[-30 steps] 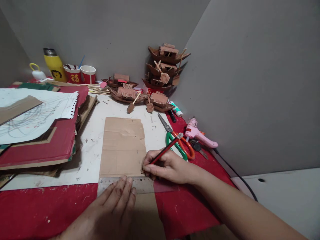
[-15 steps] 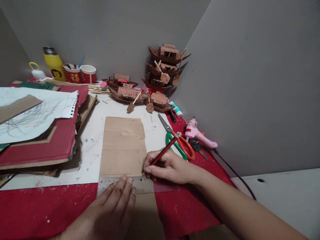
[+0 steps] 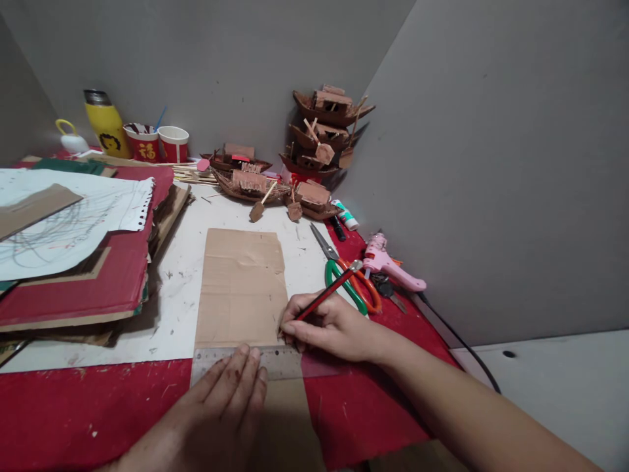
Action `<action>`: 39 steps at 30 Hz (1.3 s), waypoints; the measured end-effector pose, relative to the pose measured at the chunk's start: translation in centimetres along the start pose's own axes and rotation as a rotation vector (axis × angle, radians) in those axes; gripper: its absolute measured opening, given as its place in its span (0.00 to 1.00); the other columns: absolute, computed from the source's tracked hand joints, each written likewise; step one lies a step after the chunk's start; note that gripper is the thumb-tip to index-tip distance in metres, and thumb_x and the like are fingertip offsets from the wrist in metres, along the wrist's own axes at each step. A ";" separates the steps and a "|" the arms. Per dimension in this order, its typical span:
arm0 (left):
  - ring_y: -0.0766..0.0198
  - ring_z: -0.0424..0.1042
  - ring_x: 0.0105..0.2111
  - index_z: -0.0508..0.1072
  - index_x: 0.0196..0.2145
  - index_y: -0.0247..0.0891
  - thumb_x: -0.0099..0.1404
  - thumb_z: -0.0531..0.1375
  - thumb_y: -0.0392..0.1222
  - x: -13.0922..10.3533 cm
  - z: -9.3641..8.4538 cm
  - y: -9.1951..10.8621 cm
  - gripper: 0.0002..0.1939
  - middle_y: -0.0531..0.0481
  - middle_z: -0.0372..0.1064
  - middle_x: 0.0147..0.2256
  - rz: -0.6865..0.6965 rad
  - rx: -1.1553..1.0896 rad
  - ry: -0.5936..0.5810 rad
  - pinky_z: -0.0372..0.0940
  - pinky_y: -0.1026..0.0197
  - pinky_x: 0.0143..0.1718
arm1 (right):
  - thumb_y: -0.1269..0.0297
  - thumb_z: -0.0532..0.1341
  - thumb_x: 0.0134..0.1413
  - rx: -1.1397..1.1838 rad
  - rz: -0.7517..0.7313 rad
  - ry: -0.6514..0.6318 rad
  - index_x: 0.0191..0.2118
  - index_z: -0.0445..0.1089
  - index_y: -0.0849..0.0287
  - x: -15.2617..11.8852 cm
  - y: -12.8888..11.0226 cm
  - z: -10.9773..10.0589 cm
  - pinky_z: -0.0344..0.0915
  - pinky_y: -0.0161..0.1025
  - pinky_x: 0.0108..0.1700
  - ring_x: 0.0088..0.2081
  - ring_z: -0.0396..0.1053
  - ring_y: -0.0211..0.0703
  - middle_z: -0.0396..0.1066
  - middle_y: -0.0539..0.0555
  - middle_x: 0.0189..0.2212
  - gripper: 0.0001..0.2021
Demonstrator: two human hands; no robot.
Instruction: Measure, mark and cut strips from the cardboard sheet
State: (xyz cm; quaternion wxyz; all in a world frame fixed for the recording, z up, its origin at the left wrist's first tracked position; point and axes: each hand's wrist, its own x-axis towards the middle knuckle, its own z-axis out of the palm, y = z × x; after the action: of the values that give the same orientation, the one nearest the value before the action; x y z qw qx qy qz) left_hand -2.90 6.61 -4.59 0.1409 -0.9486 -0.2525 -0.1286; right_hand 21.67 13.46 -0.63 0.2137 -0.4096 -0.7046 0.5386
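Note:
A sheet of brown cardboard point(image 3: 240, 288) lies on the table, with a clear ruler point(image 3: 280, 362) across its lower part. My left hand point(image 3: 226, 400) rests flat on the ruler, fingers stretched out and pressing it against the cardboard. In my right hand point(image 3: 329, 328) is a red and black pencil point(image 3: 327, 292), gripped between thumb and fingers and slanting up to the right. Its lower end is hidden by my fingers, close to the ruler's upper edge and the cardboard's right side. I cannot tell whether the tip touches.
Scissors point(image 3: 346, 278) with green and orange handles and a pink glue gun point(image 3: 390, 265) lie right of the cardboard. Several brown model boats point(image 3: 253, 183) stand at the back. Stacked cardboard point(image 3: 122, 288) is at left, with a yellow bottle point(image 3: 105, 124) and paper cups point(image 3: 173, 145) behind.
The pencil's upper end has tilted slightly to the right and my right fingers have shifted a little left. My left hand and the ruler stay in place.

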 end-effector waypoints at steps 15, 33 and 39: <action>0.50 0.67 0.54 0.72 0.55 0.31 0.67 0.50 0.39 -0.5 1.7 0.5 0.22 0.35 0.70 0.54 0.014 -0.070 -0.005 0.51 0.52 0.56 | 0.51 0.56 0.62 0.048 -0.092 0.385 0.41 0.69 0.60 0.7 0.3 -1.0 0.66 0.34 0.26 0.22 0.69 0.36 0.73 0.51 0.23 0.16; 0.47 0.72 0.49 0.70 0.55 0.32 0.61 0.60 0.57 2.0 -3.7 -4.0 0.31 0.34 0.71 0.51 -0.189 -0.458 -0.127 0.67 0.48 0.50 | 0.64 0.70 0.43 -0.902 0.007 -0.087 0.43 0.70 0.55 -2.1 -3.9 -0.9 0.62 0.40 0.42 0.42 0.70 0.51 0.74 0.56 0.40 0.19; 0.46 0.64 0.56 0.70 0.55 0.32 0.61 0.59 0.47 2.8 -1.9 -7.0 0.26 0.33 0.66 0.56 -0.677 -0.662 0.200 0.56 0.42 0.58 | 0.69 0.66 0.39 -0.758 0.031 0.014 0.41 0.71 0.57 -2.3 -3.8 -3.6 0.61 0.37 0.35 0.34 0.68 0.45 0.73 0.53 0.34 0.18</action>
State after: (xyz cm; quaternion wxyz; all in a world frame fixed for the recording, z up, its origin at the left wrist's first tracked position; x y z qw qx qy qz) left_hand -4.48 13.05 -0.53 -0.1947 -0.7900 -0.4778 -0.3312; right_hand 24.34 13.42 4.37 0.0434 -0.4739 -0.8461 0.2402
